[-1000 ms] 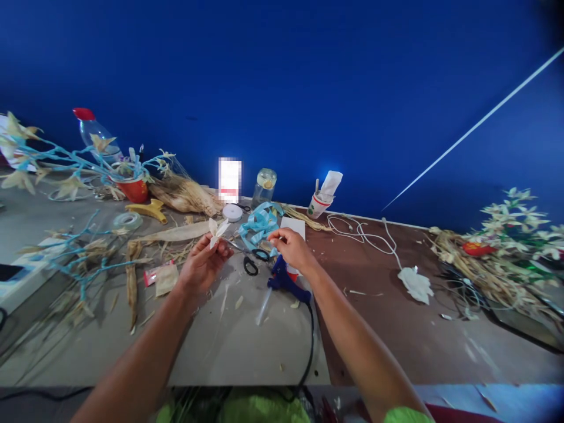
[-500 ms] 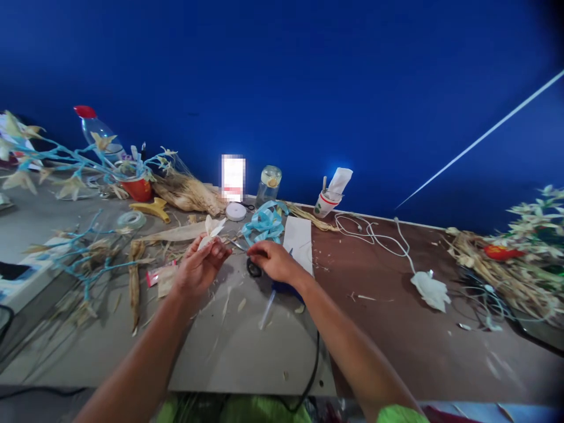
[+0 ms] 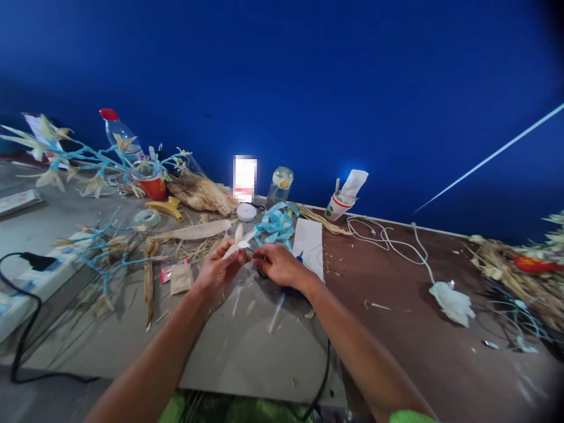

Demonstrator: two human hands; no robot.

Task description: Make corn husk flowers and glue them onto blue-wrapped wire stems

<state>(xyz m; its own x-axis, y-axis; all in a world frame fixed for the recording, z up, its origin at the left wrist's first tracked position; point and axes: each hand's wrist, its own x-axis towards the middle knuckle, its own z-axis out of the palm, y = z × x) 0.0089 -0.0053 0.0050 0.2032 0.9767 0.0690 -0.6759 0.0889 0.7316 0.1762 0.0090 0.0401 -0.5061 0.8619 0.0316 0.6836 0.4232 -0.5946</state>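
Note:
My left hand (image 3: 222, 267) pinches a pale petalled flower (image 3: 238, 242), apparently made of dried husk, above the table. Close to its right side, my right hand (image 3: 278, 265) is closed around scissors (image 3: 261, 272); a dark handle loop shows beneath the fingers, while the blades are mostly hidden near the flower. Just beyond the right hand lies a loose heap of light-blue ribbon (image 3: 275, 224). A dark blue tool (image 3: 291, 290), resembling a glue gun, lies partly under the right wrist, with a clear stick (image 3: 276, 314) projecting from it.
Blue-wrapped branches (image 3: 99, 157) with husk flowers rise from a red cup (image 3: 153, 188). Husk strips (image 3: 194, 230) and scraps litter the left side. At the back stand a glass jar (image 3: 280, 183) and a paper cup (image 3: 338, 207). A white cable (image 3: 388, 235) crosses the brown tabletop.
The view has shifted, so the table things appear farther right. My hands have drawn closer together, with the right hand now nearly against the flower in my left.

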